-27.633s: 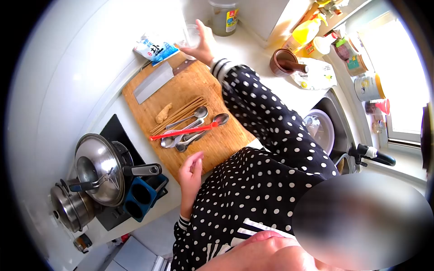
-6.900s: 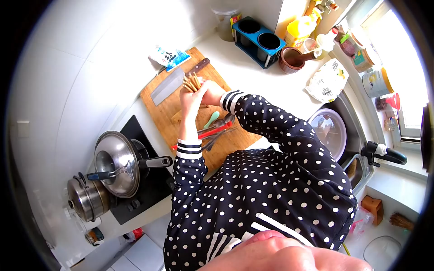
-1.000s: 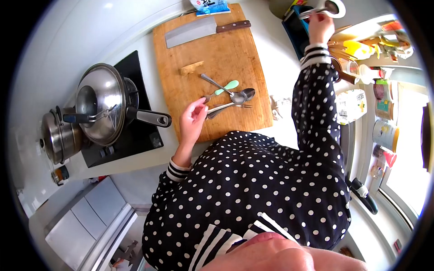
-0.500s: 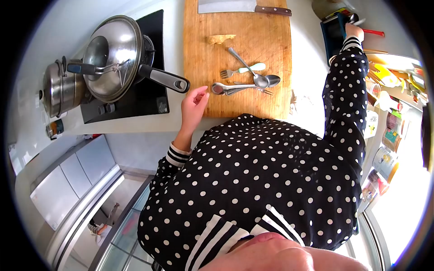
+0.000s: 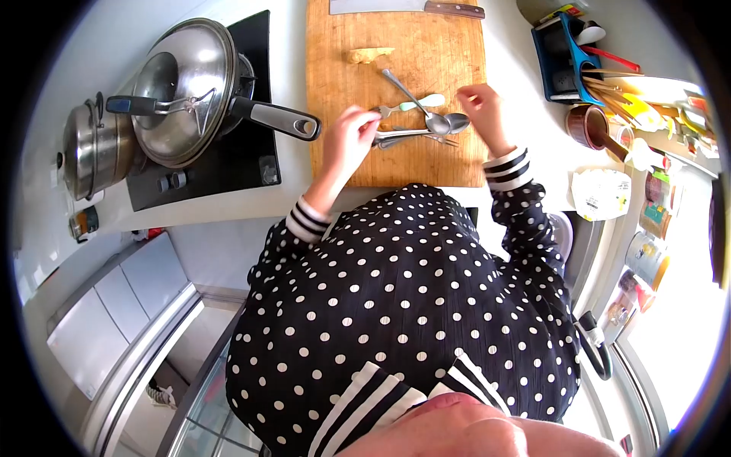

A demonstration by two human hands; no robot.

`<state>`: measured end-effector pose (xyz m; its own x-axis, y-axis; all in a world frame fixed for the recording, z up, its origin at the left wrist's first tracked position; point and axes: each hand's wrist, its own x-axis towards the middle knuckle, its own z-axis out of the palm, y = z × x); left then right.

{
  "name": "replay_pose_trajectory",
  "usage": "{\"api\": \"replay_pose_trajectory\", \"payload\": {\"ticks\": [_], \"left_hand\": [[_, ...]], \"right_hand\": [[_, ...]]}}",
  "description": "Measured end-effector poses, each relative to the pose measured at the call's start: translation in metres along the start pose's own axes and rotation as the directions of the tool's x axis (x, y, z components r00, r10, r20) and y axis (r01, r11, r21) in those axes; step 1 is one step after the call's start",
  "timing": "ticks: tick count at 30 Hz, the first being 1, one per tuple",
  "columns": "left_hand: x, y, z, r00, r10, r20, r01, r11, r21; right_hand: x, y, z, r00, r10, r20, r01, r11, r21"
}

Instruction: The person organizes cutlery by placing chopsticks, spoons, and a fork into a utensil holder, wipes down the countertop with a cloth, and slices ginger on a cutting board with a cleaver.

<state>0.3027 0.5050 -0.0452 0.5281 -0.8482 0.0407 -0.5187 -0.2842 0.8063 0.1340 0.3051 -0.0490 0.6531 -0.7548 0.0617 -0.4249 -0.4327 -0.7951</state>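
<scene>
Several pieces of cutlery lie crossed on the wooden cutting board (image 5: 335, 76). Among them are a metal spoon (image 5: 435, 124) lying slantwise, a second spoon (image 5: 458, 122) pointing right, and a small fork with a pale green handle (image 5: 432, 100). My left hand (image 5: 350, 141) is over their left ends, its fingers loosely bent and hiding part of the fork; I cannot tell whether it touches them. Just right of the spoon bowls, my right hand (image 5: 486, 114) hovers with loosely curled fingers and nothing visible in it.
A piece of ginger (image 5: 370, 55) and a cleaver (image 5: 396, 7) lie farther back on the board. To the left, a lidded pan (image 5: 186, 91) on the stove points its handle (image 5: 285, 120) toward the board. A blue utensil holder (image 5: 567, 57) and a brown pot (image 5: 586, 126) stand right.
My right hand has come back from the utensil holder to the right side of the cutlery. My left hand has moved right and up, over the cutlery's left ends.
</scene>
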Motion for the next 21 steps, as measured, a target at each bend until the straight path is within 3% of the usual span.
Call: {"api": "replay_pose_trajectory", "payload": {"ticks": [2, 5, 8, 9, 17, 21], "left_hand": [[0.024, 0.004, 0.011, 0.991, 0.099, 0.095, -0.114, 0.979, 0.166], [0.055, 0.012, 0.027, 0.917, 0.37, 0.15, -0.399, 0.875, 0.276], [0.079, -0.005, 0.045, 0.874, 0.398, 0.278, -0.483, 0.765, 0.426], [0.085, -0.003, 0.047, 0.892, 0.339, 0.299, -0.44, 0.803, 0.402], [0.093, 0.014, 0.031, 0.751, 0.575, 0.324, -0.649, 0.735, 0.198], [0.088, 0.031, 0.016, 0.676, 0.6, 0.427, -0.704, 0.697, 0.136]], "right_hand": [[-0.018, -0.014, 0.013, 0.99, 0.106, 0.097, -0.1, 0.993, -0.066], [-0.042, -0.044, 0.021, 0.996, 0.035, 0.077, -0.03, 0.997, -0.065], [-0.066, -0.059, 0.02, 0.996, -0.036, 0.076, 0.04, 0.998, -0.047], [-0.075, -0.062, 0.019, 0.996, -0.006, 0.086, 0.009, 0.999, -0.037], [-0.138, -0.04, 0.022, 0.962, 0.226, 0.155, -0.236, 0.971, 0.048], [-0.152, -0.032, 0.03, 0.956, 0.221, 0.191, -0.239, 0.968, 0.073]]}}
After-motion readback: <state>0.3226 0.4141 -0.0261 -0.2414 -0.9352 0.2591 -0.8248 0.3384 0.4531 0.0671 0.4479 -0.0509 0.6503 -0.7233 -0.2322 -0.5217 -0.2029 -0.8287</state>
